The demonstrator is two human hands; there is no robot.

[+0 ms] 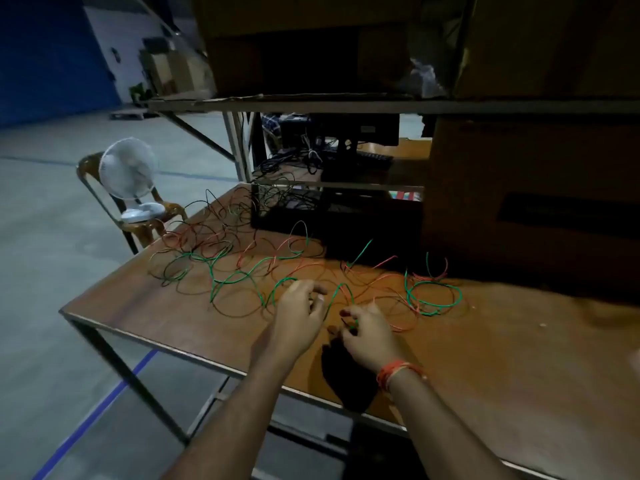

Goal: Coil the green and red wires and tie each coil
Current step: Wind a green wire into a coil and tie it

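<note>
While both of our hands work near the front edge of the wooden table (485,358), the wires lie spread ahead of them, running mainly left to right across the tabletop. Our right hand (369,336) has its fingers curled, pinching what appears to be the end of the green wire (239,273); the dim light leaves the exact grip uncertain. Our left hand (301,317) hovers just beside it with fingers loosely bent, and we cannot tell whether it holds a strand. From the pinch, the green wire arcs up and trails away to the left, toward the far left corner, tangled with the red wire (394,278) and some dark wires (221,216). A smaller green and red loop (434,296) sits to the right, nearer our right hand. Most of the slack lies on the left hand's side, so it seems better placed to feed it.
</note>
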